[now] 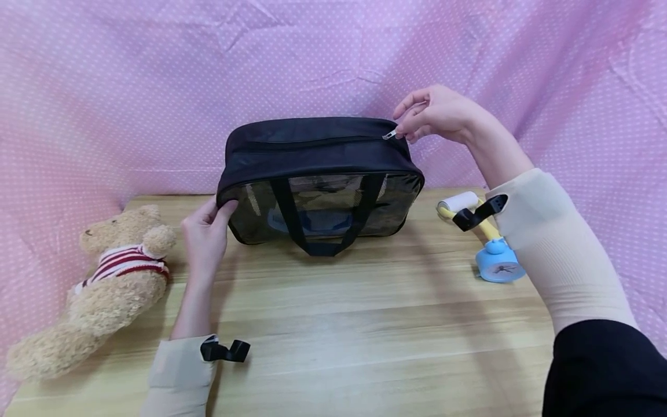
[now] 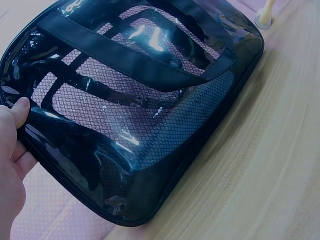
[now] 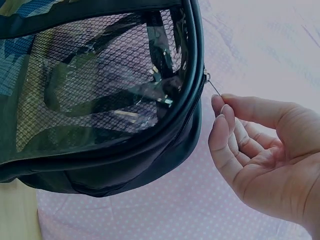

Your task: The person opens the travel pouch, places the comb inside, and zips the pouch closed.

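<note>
A black bag [image 1: 318, 159] with a see-through front panel and a dark strap handle [image 1: 323, 249] stands upright on the wooden table. My left hand [image 1: 205, 231] grips its left edge, thumb on the front. At the top right, my right hand [image 1: 435, 113] pinches the metal zipper pull [image 1: 389, 134] between thumb and finger. In the right wrist view the pull [image 3: 214, 87] stretches out from the bag's edge to those fingertips. Something blue with a comb-like pattern [image 1: 328, 220] shows through the panel; its kind is unclear. The left wrist view shows mesh [image 2: 115, 105] behind the clear plastic.
A teddy bear [image 1: 120, 289] in a striped top lies on the table's left side. To the right are a white roller with a yellow handle [image 1: 461, 201] and a blue alarm clock [image 1: 499, 263], near my right forearm. Pink dotted cloth [image 1: 312, 58] hangs behind the table.
</note>
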Motion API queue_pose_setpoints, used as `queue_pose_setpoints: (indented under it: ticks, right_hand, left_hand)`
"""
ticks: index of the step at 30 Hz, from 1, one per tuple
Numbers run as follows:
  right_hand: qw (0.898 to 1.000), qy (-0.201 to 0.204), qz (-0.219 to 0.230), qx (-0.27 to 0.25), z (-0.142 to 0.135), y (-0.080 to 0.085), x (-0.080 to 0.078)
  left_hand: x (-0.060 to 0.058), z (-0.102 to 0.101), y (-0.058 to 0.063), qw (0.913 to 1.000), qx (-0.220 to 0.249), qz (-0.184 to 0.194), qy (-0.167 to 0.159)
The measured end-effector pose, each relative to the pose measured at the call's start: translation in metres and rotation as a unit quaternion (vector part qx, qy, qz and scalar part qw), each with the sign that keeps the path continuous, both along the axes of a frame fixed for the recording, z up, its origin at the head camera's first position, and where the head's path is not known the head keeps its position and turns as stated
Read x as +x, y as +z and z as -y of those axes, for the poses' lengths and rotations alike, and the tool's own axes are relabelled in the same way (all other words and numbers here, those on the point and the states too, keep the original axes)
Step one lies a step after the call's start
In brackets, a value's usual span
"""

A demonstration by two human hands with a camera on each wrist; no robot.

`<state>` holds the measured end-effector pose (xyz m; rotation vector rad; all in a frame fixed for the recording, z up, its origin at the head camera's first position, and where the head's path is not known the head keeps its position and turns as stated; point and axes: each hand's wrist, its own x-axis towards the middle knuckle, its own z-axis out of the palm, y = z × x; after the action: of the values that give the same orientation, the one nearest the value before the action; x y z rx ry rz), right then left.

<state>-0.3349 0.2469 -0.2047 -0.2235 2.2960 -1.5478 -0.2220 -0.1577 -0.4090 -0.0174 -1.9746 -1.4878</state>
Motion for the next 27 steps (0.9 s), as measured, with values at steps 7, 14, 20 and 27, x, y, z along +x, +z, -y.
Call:
queue_pose_setpoints:
  ticks: [7,14,20,27]
  right_hand:
    - [1.000,-0.012,0.007,-0.023,-0.014,-0.008,0.000]
    - [0.999,-0.017,0.012,-0.042,-0.024,-0.014,-0.001]
    - [0.998,-0.016,0.002,-0.064,-0.034,-0.023,0.000]
    - [0.993,-0.036,-0.002,-0.111,-0.049,-0.038,0.005]
  left_hand:
    - [-0.002,-0.003,0.001,1.0000,-0.003,0.002,0.001]
    - [-0.003,-0.004,0.003,1.0000,-0.004,0.002,0.003]
    - [-0.002,-0.006,0.003,1.0000,0.005,0.001,-0.006]
    - [-0.003,-0.007,0.002,1.0000,0.005,0.004,-0.007]
